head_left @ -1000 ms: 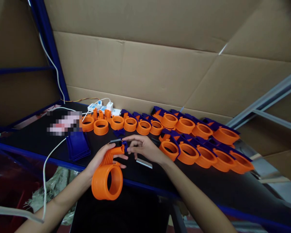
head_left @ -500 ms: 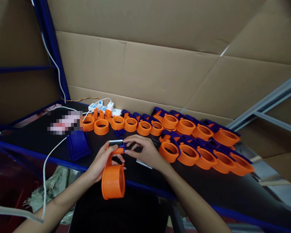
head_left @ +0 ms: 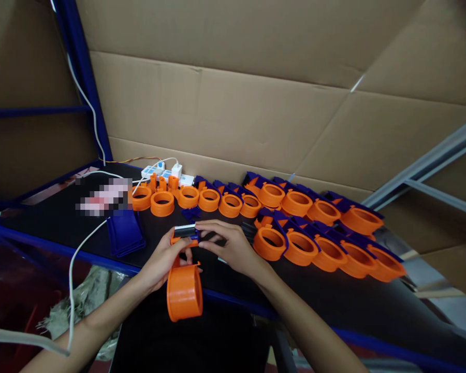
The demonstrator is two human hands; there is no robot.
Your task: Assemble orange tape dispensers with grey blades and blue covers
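Note:
My left hand (head_left: pixel 161 264) is closed round the neck of an orange tape dispenser (head_left: pixel 184 293), its thumb near the cutting end. The dispenser's wide ring hangs below the hand. A pale toothed blade (head_left: pixel 185 227) and a black strip run along its upper edge. With thumb and fingertips, my right hand (head_left: pixel 231 246) pinches a small dark blue part (head_left: pixel 197 236) at the right end of that edge. Part of the blue piece is hidden by the fingers. Beyond the hands, another small blue piece (head_left: pixel 191 213) lies on the black table.
Several orange and blue tape dispensers (head_left: pixel 302 247) stand in rows at the right. Orange rings (head_left: pixel 162 203) without blue plates stand at the left rear. Blue plates (head_left: pixel 125 233) are stacked at left. Behind are power strips (head_left: pixel 151 171) and a cardboard wall (head_left: pixel 236 114); a white cable (head_left: pixel 70 280) hangs at left.
The dispenser's ring has swung slightly to the right and down. My right hand has shifted a little left, still at the blade's end, and more of the black strip shows.

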